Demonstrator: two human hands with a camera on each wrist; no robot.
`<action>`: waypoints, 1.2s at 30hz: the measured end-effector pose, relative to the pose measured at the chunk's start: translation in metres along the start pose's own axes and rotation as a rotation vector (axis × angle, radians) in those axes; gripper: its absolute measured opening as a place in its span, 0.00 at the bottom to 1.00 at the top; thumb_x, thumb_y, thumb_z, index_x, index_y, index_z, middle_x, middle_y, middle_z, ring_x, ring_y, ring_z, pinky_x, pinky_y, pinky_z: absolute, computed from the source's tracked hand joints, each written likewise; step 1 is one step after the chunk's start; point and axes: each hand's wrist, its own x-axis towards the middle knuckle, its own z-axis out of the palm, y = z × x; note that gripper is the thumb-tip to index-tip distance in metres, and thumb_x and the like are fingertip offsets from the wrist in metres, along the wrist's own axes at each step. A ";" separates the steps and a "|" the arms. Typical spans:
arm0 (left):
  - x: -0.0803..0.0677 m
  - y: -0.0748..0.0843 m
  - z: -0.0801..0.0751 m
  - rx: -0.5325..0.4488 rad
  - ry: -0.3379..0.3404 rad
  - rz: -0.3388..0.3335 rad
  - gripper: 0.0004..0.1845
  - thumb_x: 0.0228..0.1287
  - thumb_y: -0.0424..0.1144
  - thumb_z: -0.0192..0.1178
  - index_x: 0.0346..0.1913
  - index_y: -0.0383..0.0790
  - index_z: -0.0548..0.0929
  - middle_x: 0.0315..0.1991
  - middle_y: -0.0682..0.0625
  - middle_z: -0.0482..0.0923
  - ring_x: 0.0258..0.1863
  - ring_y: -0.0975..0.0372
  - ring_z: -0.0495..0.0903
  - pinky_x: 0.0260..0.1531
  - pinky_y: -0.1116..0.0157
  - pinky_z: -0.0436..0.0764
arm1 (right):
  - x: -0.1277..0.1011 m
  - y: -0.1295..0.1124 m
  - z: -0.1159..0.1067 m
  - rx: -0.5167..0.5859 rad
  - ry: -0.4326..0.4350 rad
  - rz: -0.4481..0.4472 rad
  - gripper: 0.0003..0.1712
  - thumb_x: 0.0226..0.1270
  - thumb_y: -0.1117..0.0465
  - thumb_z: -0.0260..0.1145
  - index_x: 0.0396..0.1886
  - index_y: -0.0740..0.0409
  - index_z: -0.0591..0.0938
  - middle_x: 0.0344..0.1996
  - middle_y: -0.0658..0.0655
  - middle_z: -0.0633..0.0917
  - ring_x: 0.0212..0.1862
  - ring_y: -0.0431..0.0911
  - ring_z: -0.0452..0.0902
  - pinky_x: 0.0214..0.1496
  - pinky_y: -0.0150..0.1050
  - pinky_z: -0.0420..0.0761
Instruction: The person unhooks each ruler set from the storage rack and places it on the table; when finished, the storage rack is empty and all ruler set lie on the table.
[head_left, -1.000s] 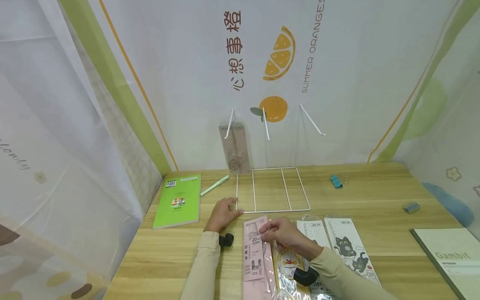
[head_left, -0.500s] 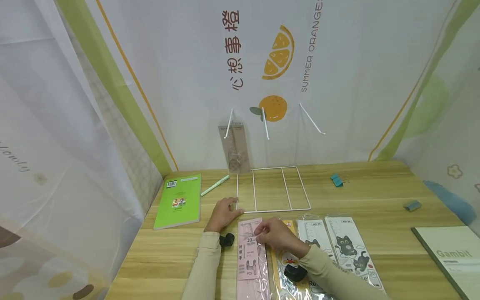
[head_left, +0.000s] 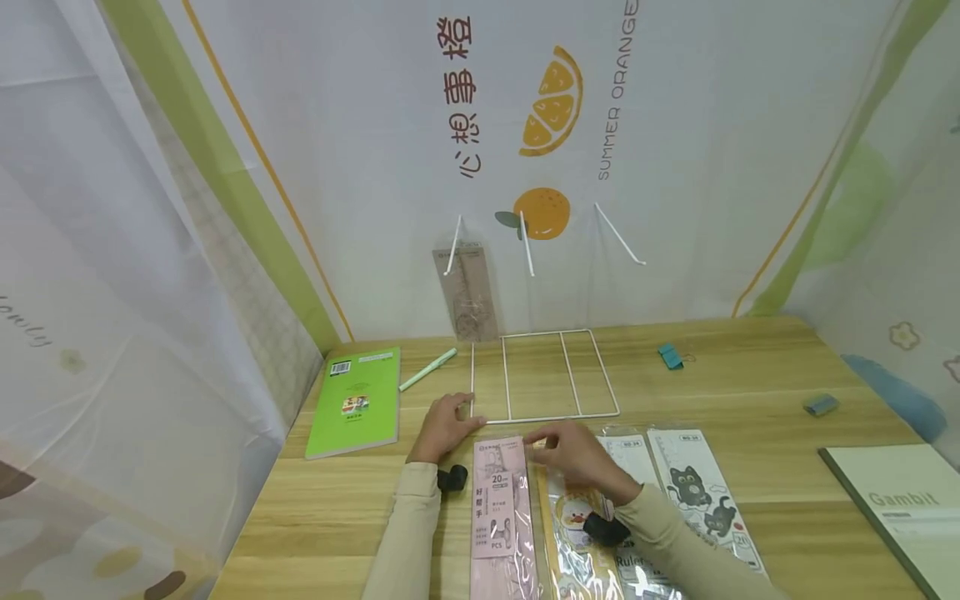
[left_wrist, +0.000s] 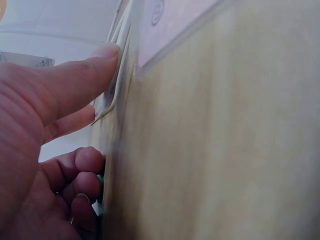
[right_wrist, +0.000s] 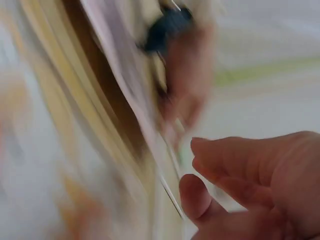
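Observation:
My left hand (head_left: 444, 429) holds the front left corner of a white wire rack (head_left: 543, 417), with thumb and forefinger on the wire. In the left wrist view the thumb (left_wrist: 85, 75) presses the wire and the other fingers curl below. My right hand (head_left: 573, 458) hovers by the top right corner of a pink ruler pack (head_left: 495, 517). Thumb and fingers stand apart in the right wrist view, with nothing between them. To its right lie a yellow duck-print pack (head_left: 577, 512) and two white ruler packs (head_left: 701, 483), one partly hidden by the right arm.
White hooks (head_left: 527, 242) jut out at the back; a grey ruler pack (head_left: 468, 296) hangs at the left one. A green booklet (head_left: 356, 404) and pale green pen (head_left: 429, 369) lie left. Binder clips (head_left: 671, 357) and a Gambit notebook (head_left: 900, 500) lie right.
The pink ruler pack has shifted slightly left. My right hand has let go of it and moved up and right. My left hand stays at the rack corner.

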 end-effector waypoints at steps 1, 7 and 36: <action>0.000 0.000 0.000 -0.002 -0.002 -0.001 0.28 0.61 0.43 0.72 0.61 0.31 0.81 0.32 0.46 0.75 0.35 0.56 0.71 0.42 0.55 0.74 | 0.002 0.004 -0.010 -0.006 0.033 -0.001 0.11 0.64 0.60 0.72 0.44 0.57 0.90 0.22 0.50 0.78 0.24 0.42 0.68 0.22 0.34 0.66; -0.002 -0.001 0.000 -0.020 0.005 0.009 0.29 0.62 0.45 0.70 0.61 0.30 0.80 0.38 0.41 0.78 0.40 0.52 0.74 0.47 0.50 0.76 | 0.013 0.044 -0.072 -0.294 0.231 -0.060 0.17 0.65 0.58 0.72 0.50 0.63 0.87 0.32 0.57 0.83 0.26 0.44 0.71 0.23 0.37 0.68; 0.018 0.006 -0.025 -0.164 -0.065 -0.045 0.26 0.70 0.41 0.64 0.67 0.34 0.76 0.31 0.46 0.75 0.25 0.60 0.70 0.26 0.64 0.70 | 0.022 0.117 -0.089 -0.168 0.109 0.051 0.28 0.63 0.54 0.75 0.58 0.64 0.84 0.33 0.57 0.74 0.35 0.47 0.66 0.35 0.39 0.68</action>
